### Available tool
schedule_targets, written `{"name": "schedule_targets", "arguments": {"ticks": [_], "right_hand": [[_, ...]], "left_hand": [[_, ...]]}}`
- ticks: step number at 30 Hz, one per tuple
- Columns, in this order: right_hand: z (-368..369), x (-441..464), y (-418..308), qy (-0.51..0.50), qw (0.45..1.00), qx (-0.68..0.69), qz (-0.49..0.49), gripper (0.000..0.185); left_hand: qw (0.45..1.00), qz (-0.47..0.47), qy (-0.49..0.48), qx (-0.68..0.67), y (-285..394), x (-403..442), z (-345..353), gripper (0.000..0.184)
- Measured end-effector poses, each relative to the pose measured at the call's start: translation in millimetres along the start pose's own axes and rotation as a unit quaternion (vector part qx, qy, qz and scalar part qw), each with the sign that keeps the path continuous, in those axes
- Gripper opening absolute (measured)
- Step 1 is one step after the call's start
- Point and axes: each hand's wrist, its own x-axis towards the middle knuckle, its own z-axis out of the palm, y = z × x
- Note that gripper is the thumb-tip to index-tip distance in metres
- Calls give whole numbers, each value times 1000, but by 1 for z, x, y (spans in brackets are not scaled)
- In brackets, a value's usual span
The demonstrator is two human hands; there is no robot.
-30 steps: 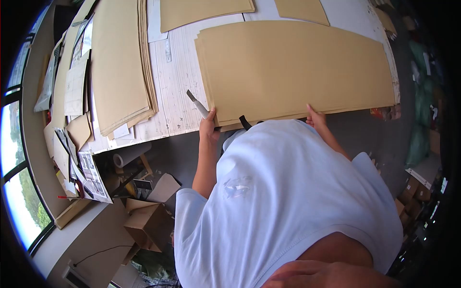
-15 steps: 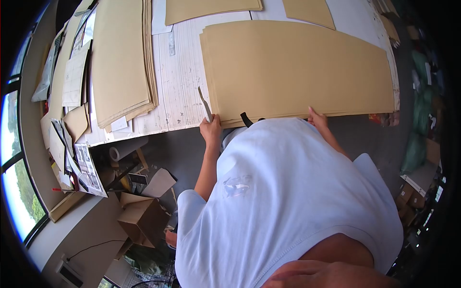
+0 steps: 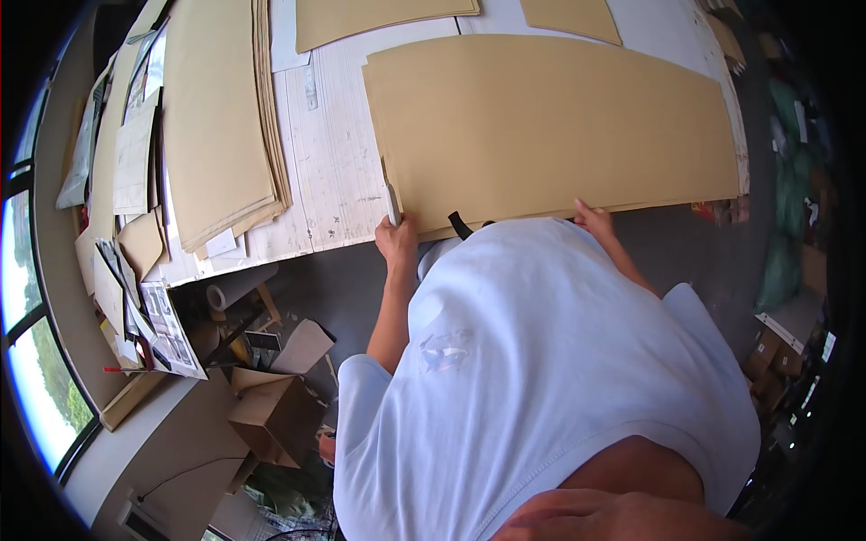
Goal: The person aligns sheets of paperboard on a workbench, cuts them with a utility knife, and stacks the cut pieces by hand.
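My left hand is closed around a slim knife-like tool with a pale handle, at the front left corner of a stack of large brown paper sheets. The tool's dark blade is mostly hidden along the stack's left edge. Whether the left fingers also grip the sheets, I cannot tell. At the stack's front edge, my right hand pinches the sheets with the thumb on top; its other fingers are partly hidden beneath. The stack lies flat on the white table, its front edge close to my body.
Another stack of brown sheets lies to the left, with papers and boards beyond it. More brown sheets lie at the back. Below the table are a cardboard box and a white roll. Green bags stand on the right.
The tool has moved right against the stack's left edge, and its blade, plainly visible before, is now mostly hidden. The view has shifted slightly. My right hand keeps its pinch.
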Motion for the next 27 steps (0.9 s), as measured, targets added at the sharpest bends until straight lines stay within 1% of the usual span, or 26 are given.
{"name": "schedule_targets", "arguments": {"ticks": [3, 5, 7, 10, 12, 13, 14, 15, 17, 19, 21, 22, 27], "right_hand": [[2, 4, 4, 1, 1000, -3, -4, 43], [5, 0, 1, 3, 1000, -4, 3, 43], [4, -4, -2, 4, 1000, -6, 9, 43], [7, -15, -11, 13, 999, -32, 6, 43], [11, -34, -28, 4, 997, -75, 29, 43], [14, -26, -19, 4, 997, -72, 30, 43], [19, -18, -7, -66, 997, -46, 7, 44], [20, -10, 4, -135, 991, -20, -16, 45], [29, -29, -7, -138, 990, -14, -5, 45], [36, -29, -6, -145, 989, -6, 3, 46], [39, -13, 8, -154, 986, 56, 28, 47], [40, -11, 9, -153, 986, 60, 30, 47], [45, -13, 12, -96, 994, 50, 30, 49]], "left_hand": [[1000, -2, -9, -13, -2, 3, -6, 28], [1000, 12, -8, 20, -11, 17, -2, 25], [1000, 13, -10, 10, -17, 21, 0, 23], [1000, 9, -21, -14, -14, 19, -4, 20], [999, 6, -31, -26, -7, 14, -8, 19], [994, -8, -50, -99, -4, 12, -9, 18], [983, -23, -70, -170, 3, 9, -12, 17], [983, -22, -73, -167, 10, 6, -14, 17], [981, -20, -91, -169, 28, -4, -25, 15], [983, -7, -93, -158, 9, 12, -18, 14], [991, 19, -53, -121, -2, 18, -11, 13], [992, 22, -53, -112, -3, 18, -10, 10], [992, 24, -73, -102, -18, 30, -12, 10]]}}
